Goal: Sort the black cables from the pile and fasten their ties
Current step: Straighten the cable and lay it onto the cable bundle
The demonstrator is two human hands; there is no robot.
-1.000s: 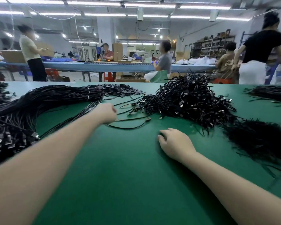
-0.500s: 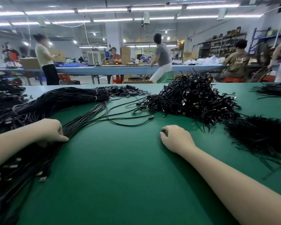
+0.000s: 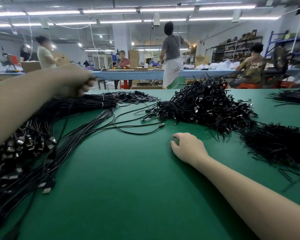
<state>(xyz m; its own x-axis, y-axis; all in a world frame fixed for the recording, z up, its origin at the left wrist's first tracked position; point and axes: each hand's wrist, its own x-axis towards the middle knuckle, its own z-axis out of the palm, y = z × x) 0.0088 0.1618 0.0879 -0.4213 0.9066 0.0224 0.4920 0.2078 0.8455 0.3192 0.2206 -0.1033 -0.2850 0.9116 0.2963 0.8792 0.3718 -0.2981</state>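
Change: left hand (image 3: 73,82) now raised above the far-left part of the table (image 3: 128,187), up off the surface where it pressed on cables half a second ago; motion-blurred.
Left fingers: curled, apparently pinching a few strands out of the long cable bundle (image 3: 62,108); exact grip lost in blur.
Right hand (image 3: 187,148): unchanged, resting mid-table on the bare green surface; fingers loosely curled under, holding nothing visible.
Meaning for task: probably the start of a pick, drawing cables from the left bundle for tying; no tie fastened yet on the lifted strands.
Cable bundle: runs from the far-left edge down toward the near-left corner, white bands (image 3: 102,101) around it near the far end, USB plugs (image 3: 24,142) fanned out at the near-left.
Tangled pile (image 3: 203,108): far centre-right, well apart from both hands.
Loose cable (image 3: 137,130): looped between bundle and pile, just beyond the right hand.
Tie heap (image 3: 280,144): right edge, thin black strips, cut off by frame.
Flat black tabs (image 3: 137,99): far centre; kind unclear.
Hidden: left fingertips, number of strands held, bundle's near end beyond the frame.
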